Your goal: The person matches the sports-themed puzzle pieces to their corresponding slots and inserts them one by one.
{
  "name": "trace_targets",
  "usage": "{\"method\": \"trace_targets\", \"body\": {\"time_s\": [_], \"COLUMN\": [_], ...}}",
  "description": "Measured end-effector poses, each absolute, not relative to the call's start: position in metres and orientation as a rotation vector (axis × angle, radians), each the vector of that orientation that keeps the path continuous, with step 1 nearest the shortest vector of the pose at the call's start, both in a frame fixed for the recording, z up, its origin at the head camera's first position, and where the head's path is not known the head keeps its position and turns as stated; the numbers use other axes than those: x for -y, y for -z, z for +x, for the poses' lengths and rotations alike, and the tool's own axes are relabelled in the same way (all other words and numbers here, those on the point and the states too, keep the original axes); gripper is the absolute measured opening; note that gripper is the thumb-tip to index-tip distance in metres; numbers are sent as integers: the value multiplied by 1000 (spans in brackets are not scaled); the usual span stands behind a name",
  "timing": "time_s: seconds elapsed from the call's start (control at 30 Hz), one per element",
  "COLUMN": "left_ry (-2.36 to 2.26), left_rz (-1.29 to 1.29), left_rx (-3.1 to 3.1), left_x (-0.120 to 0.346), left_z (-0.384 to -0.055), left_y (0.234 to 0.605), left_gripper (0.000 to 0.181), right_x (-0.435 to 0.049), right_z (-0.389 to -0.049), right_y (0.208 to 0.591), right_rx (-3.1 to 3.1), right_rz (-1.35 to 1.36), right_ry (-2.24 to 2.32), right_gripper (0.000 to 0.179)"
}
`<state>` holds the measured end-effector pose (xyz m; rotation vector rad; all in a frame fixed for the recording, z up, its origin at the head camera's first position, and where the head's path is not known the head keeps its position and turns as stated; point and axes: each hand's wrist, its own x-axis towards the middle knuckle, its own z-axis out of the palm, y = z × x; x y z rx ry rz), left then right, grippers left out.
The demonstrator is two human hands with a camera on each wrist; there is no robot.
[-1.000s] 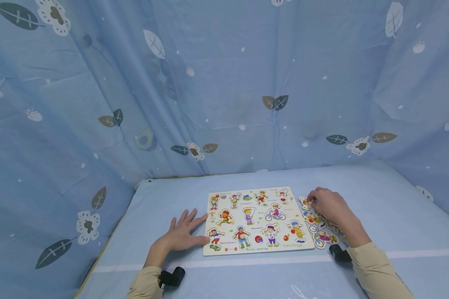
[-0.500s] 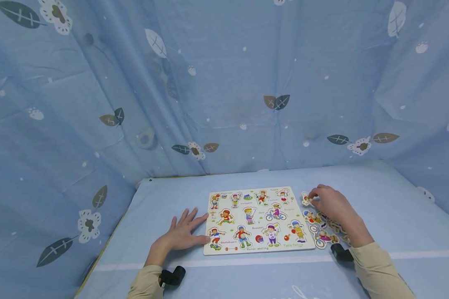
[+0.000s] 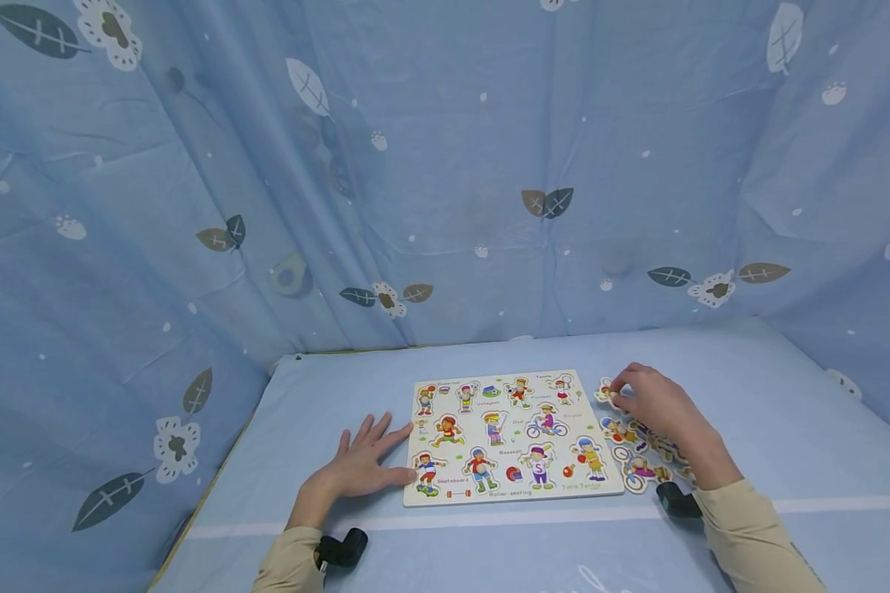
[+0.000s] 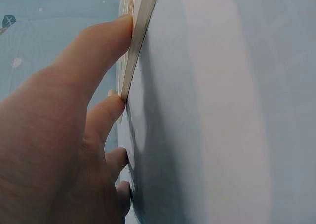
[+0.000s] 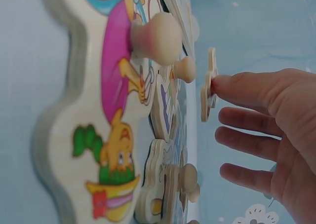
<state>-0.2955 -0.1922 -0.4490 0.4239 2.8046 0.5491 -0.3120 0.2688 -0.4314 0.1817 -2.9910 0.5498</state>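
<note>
My left hand [image 3: 359, 468] lies spread on the cloth, its thumb and index fingertip at the left edge of the wooden puzzle board [image 3: 463, 455]. In the left wrist view, the thumb [image 4: 101, 44] touches the board's side. Beside the loose pieces, my right hand [image 3: 660, 403] pinches a small knobbed puzzle piece [image 5: 207, 95] between thumb and finger, the other fingers loosely extended. From the head the held puzzle piece [image 3: 604, 391] appears just past the board's right edge, partly hidden by the fingers. Closest to the right wrist camera is a loose bicycle-rider piece [image 5: 113, 76] with a round knob.
Several loose puzzle pieces [image 3: 618, 431] overlap in a pile to the right of the board, partly under my right forearm. Printed sports figures cover the board. A pale blue cloth [image 3: 326, 387] covers the table, and a patterned blue curtain [image 3: 445, 206] hangs behind.
My right hand has moved slightly up and away from the pile, carrying the pinched puzzle piece a little farther back. My left hand stays at the board's edge.
</note>
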Motion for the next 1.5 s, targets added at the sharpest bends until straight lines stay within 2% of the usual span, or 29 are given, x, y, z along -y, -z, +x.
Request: {"method": "trace_targets", "body": {"time_s": [0.87,1.5], "left_ry": [-545,-525], "left_rz": [455,418], "left_rx": [-2818,-2811], "left_x": [193,192], "left_z": [-296,-299], "left_y": [449,453], "left_gripper": [84,85], "right_x": [-254,-230], "right_z": [-316,-349], "right_y": [427,429], "right_rx": [2874,3021], "right_rz": [278,226], "right_ry": [-495,-520], "right_gripper": [16,22]}}
